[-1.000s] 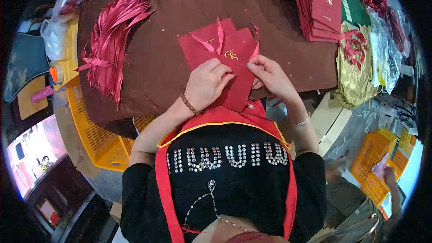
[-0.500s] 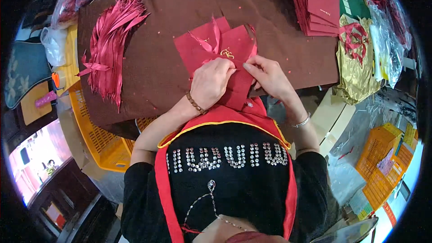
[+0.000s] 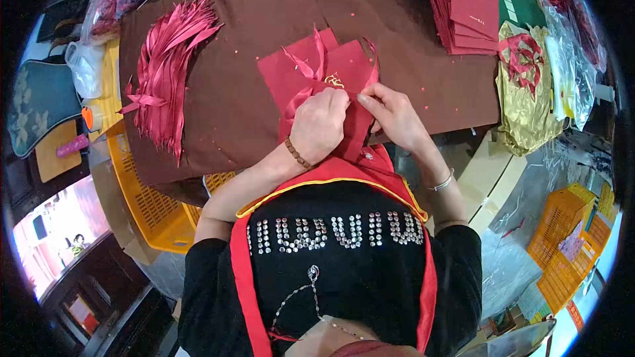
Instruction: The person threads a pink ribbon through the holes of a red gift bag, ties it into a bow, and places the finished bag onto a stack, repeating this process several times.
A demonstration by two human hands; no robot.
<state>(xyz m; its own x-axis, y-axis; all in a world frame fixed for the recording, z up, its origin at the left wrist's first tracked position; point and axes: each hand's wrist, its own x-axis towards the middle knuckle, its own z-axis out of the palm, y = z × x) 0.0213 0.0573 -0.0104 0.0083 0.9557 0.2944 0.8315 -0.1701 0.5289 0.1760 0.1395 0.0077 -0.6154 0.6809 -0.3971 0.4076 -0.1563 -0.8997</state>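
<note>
A dark red card [image 3: 357, 65] with a gold emblem lies at the table's near edge, overlapping a second red card [image 3: 273, 68]. A ribbon bow [image 3: 301, 67] sits on the pieces at the left. A narrow red ribbon [image 3: 374, 56] runs along the front card's right edge down to my right hand [image 3: 395, 118], whose thumb and forefinger are pinched at it. My left hand [image 3: 320, 125] rests over the front card, fingers curled and closed; what they hold is hidden. Both sets of fingertips are close together, a small gap apart.
A bundle of red ribbons [image 3: 165, 73] lies at the left. Stacked red cards [image 3: 473, 16] are at the far right, beside gold wrapping [image 3: 522, 116] and clear plastic [image 3: 575, 73]. Orange crates [image 3: 145, 205] stand low on the left, with another crate [image 3: 569, 238] at the right.
My left hand has shifted slightly right and down over the card, covering a little more of the emblem. My right hand stays pinched in nearly the same place.
</note>
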